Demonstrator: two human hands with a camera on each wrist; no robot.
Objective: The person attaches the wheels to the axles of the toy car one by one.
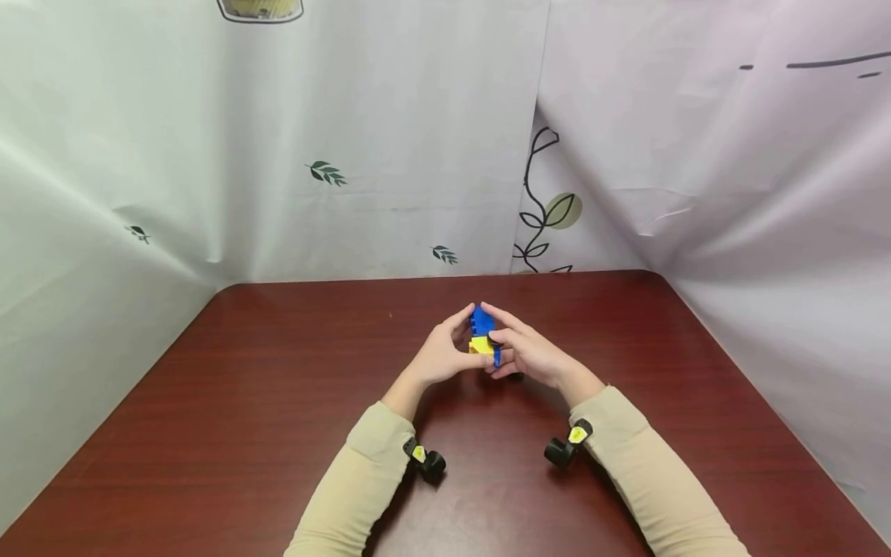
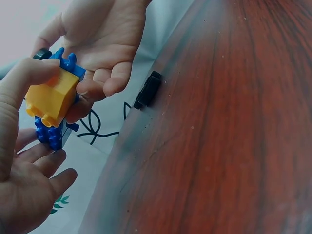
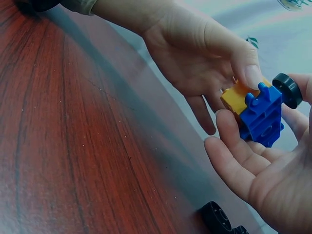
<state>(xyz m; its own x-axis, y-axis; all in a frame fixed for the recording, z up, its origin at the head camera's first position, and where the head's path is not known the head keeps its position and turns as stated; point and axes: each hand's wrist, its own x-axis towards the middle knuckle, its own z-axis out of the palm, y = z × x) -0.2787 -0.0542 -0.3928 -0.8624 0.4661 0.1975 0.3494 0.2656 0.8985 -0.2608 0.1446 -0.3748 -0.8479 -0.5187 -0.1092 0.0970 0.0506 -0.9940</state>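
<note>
Both hands hold a toy vehicle of building blocks above the table. It has a yellow block on a blue chassis, with blue studs at one end. My left hand grips it, its thumb on the yellow block and its fingers by the blue end. Against the chassis, a black toy wheel is held by my right hand, whose thumb side is partly out of the right wrist view. Other right fingers curl under the blue part. The far side of the toy is hidden.
A set of black wheels lies on the dark red-brown table near the right hand. White cloth with printed leaves hangs behind and along the sides. Each sleeve carries a small black camera.
</note>
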